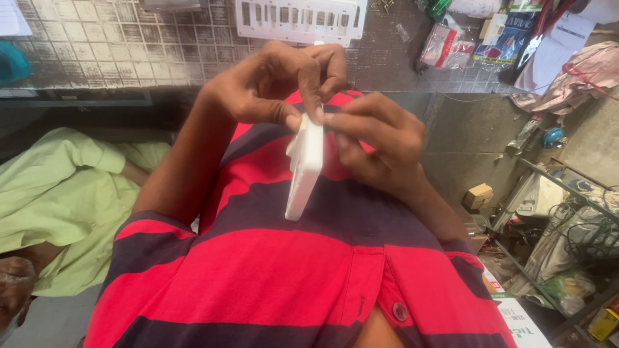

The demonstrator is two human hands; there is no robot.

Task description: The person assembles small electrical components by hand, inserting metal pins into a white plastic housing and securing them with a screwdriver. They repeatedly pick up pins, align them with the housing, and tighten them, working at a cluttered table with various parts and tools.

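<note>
While both hands [322,109] pinch it, fingers hide the white plate's [304,169] top

Both hands up in front of the chest, fingertips nearly meeting. Left hand [271,84]: forearm runs up from lower left, wrist bent, thumb and index pinched together pointing down, other fingers curled over the top. Right hand [374,138]: forearm comes in from lower right, fingers [345,122] extended leftward toward the left thumb, knuckles facing camera. Arms bare below short sleeves.
</note>
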